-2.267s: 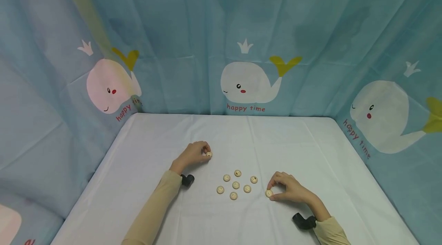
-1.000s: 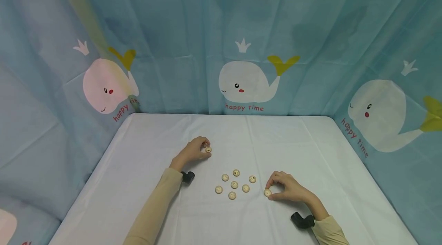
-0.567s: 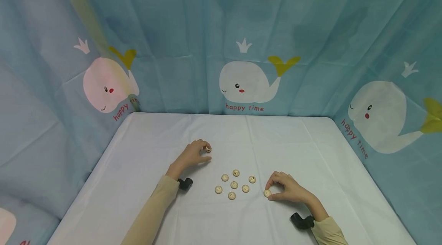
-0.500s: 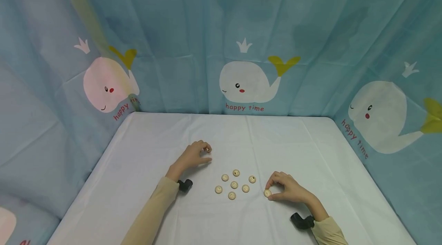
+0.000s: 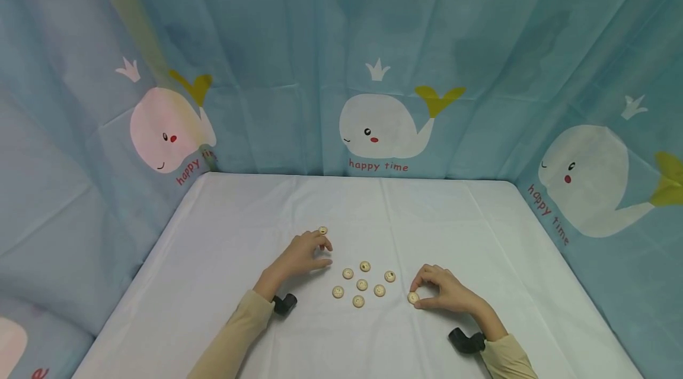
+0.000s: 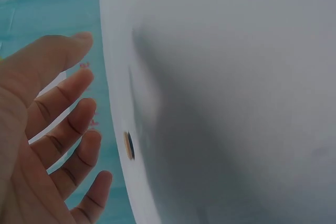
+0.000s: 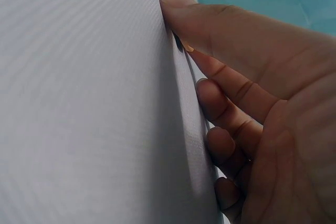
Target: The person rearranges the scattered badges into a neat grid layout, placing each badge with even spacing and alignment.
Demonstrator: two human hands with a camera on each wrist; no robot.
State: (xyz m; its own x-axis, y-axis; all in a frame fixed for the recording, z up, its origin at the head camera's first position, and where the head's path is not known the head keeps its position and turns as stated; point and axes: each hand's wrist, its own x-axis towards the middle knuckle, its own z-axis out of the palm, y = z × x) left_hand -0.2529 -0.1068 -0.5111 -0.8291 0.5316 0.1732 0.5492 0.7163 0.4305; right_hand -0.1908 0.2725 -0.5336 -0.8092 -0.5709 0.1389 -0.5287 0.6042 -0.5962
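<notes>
A small round wooden disc (image 5: 322, 230) with dark markings lies on the white cloth beyond my left hand (image 5: 300, 255). That hand is low over the table, fingers spread and holding nothing; in the left wrist view its palm (image 6: 39, 129) and loose fingers show. My right hand (image 5: 447, 293) pinches another pale disc (image 5: 413, 298) by its edges between thumb and fingertips, down at the cloth. In the right wrist view the thumb hides most of this disc (image 7: 185, 44), leaving a tan and dark sliver. Between the hands lie several similar discs (image 5: 362, 285) in a loose cluster.
The white cloth (image 5: 437, 219) covers the table. Blue curtains (image 5: 277, 130) with printed whales hang along the back and both sides. A black wrist camera (image 5: 285, 305) sits at the left wrist, another black wrist camera (image 5: 466, 341) at the right.
My left hand has let go of its disc, left it on the cloth at the back, and drawn nearer and slightly right. My right hand keeps its pinch in nearly the same place.
</notes>
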